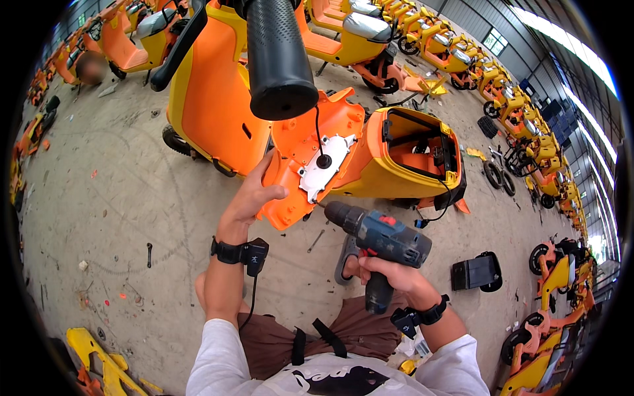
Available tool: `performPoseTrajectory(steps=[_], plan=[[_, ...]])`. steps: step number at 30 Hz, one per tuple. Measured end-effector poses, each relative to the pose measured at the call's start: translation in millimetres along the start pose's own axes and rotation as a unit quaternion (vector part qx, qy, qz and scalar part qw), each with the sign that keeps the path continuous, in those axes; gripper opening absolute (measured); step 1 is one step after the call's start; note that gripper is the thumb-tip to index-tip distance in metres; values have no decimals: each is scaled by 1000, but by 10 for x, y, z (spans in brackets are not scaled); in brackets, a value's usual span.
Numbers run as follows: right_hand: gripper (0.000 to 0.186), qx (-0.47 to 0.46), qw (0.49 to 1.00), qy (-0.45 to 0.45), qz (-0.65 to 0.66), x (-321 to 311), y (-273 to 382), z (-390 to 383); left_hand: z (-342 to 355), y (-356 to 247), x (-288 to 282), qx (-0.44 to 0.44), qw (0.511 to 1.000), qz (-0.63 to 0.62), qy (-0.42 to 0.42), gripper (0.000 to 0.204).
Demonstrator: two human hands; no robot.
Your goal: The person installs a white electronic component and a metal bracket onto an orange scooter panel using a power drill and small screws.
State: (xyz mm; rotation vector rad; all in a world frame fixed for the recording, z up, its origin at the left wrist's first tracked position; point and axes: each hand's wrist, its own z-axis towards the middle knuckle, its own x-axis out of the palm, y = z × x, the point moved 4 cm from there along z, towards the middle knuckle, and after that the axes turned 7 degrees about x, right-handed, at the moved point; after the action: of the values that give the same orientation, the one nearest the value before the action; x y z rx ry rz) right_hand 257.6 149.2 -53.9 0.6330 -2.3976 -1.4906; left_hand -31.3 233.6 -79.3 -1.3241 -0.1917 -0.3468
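My left hand (256,191) grips the left edge of an orange plastic panel (285,206), its thumb lying on the panel's inner face. A white module (328,166) sits on that face, and a black cable runs up from its round black plug (323,161). In my right hand (389,274) is a cordless drill (380,234), my fingers wrapped around its handle. The drill's bit points left and meets the panel near the module's lower end; whether it sits on a screw is too small to tell. Behind stands the orange and yellow scooter (211,99).
A black handlebar grip (277,59) juts over the panel from above. To the right is the scooter's open seat compartment (422,145). On the floor lie a wrench (149,255), a black box (472,272) and loose tyres (495,175). Rows of scooters (456,56) stand beyond.
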Motion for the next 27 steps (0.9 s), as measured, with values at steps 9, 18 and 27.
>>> performPoseTrajectory(steps=[9, 18, 27], plan=[[7, 9, 1000, -12, -4, -12, -49, -52, -60, -63, 115, -14, 999, -27, -15, 100], [9, 11, 998, -23, -58, -48, -141, -55, -60, -22, 109, 2, 1000, -12, -8, 100], [12, -1, 989, -9, -147, -93, -148, -23, -68, -2, 121, 9, 1000, -25, -7, 99]])
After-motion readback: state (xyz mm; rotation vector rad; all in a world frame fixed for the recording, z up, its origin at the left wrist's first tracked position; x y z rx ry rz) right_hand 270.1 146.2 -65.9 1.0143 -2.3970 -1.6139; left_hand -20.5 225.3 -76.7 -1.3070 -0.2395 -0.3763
